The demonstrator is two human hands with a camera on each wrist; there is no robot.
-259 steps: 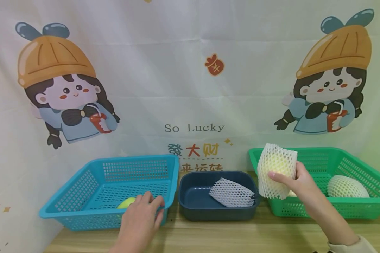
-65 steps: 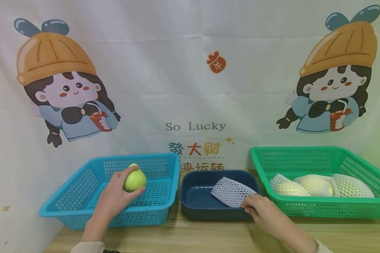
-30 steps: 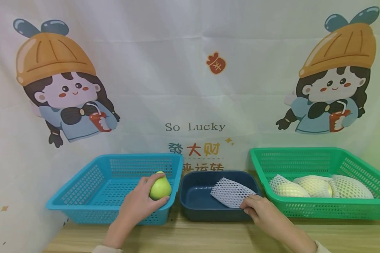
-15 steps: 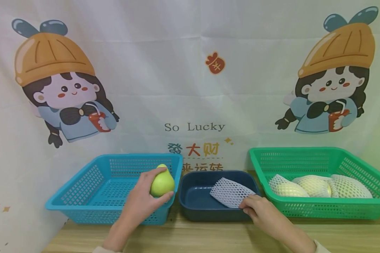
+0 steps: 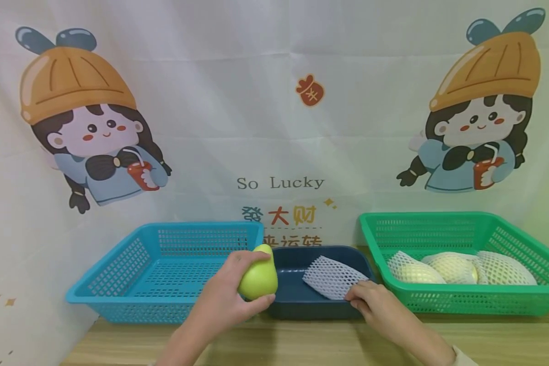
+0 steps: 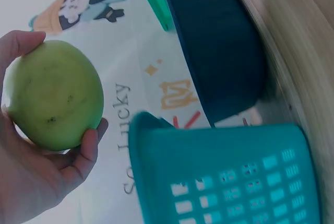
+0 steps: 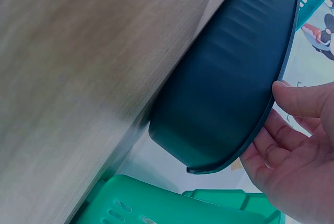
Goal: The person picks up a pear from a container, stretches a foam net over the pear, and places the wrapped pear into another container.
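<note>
A yellow-green pear (image 5: 259, 277) is gripped by my left hand (image 5: 226, 300), held above the gap between the blue basket (image 5: 132, 300) and the dark blue basin (image 5: 293, 277). In the left wrist view the fingers and thumb wrap the pear (image 6: 57, 96), its rounded base toward the camera. My right hand (image 5: 379, 307) grips the basin's front right rim; in the right wrist view the thumb (image 7: 297, 98) lies on the rim's outer side, the other fingers beyond it. A white foam net sleeve (image 5: 334, 278) lies flat inside the basin, its right end at my right fingertips.
A green basket (image 5: 476, 292) stands on the right, holding several fruits in white foam nets (image 5: 455, 267). The containers stand side by side on a wooden table (image 5: 297, 343), against a printed cloth backdrop (image 5: 210, 101).
My left hand has lifted the pear out of the blue basket and carried it right, past the basket's edge. My right hand earlier held a netted fruit; lately it stays at the basin rim.
</note>
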